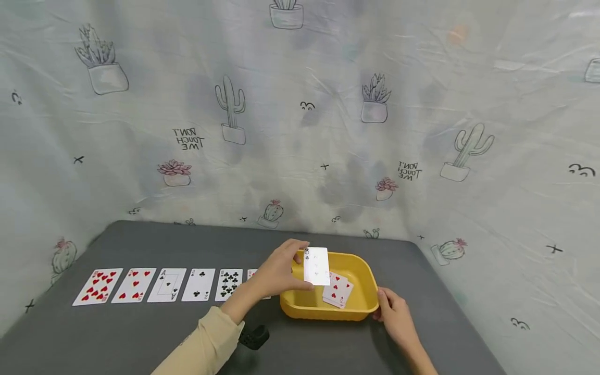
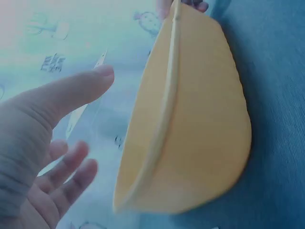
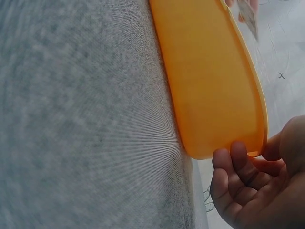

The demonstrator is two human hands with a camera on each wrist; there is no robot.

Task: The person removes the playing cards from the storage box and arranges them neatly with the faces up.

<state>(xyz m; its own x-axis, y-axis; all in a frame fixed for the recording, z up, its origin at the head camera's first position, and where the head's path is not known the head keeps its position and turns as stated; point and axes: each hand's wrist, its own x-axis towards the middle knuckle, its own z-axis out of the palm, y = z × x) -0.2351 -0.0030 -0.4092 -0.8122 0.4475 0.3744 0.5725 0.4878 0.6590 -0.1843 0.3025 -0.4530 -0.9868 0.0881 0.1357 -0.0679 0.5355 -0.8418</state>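
My left hand [image 1: 279,268] pinches a playing card [image 1: 317,266] between thumb and fingers, upright over the left part of a yellow plastic tub [image 1: 328,314]. Glare washes out much of the card's face; a black mark shows in its corner. In the left wrist view the card [image 2: 99,61] appears as a thin sliver behind the thumb. At the tub's right end, my right hand [image 1: 397,319] grips the rim, thumb on one side and fingers [image 3: 238,155] against the outer wall. Inside the tub lie overlapping red heart cards [image 1: 338,294].
Left of the tub, several face-up cards form a row on the dark grey table [image 1: 154,333], among them an ace of clubs [image 1: 166,285] and a two of clubs [image 1: 198,285]. My left forearm partly covers the row's right end. Behind hangs a cactus-print curtain [image 1: 300,146].
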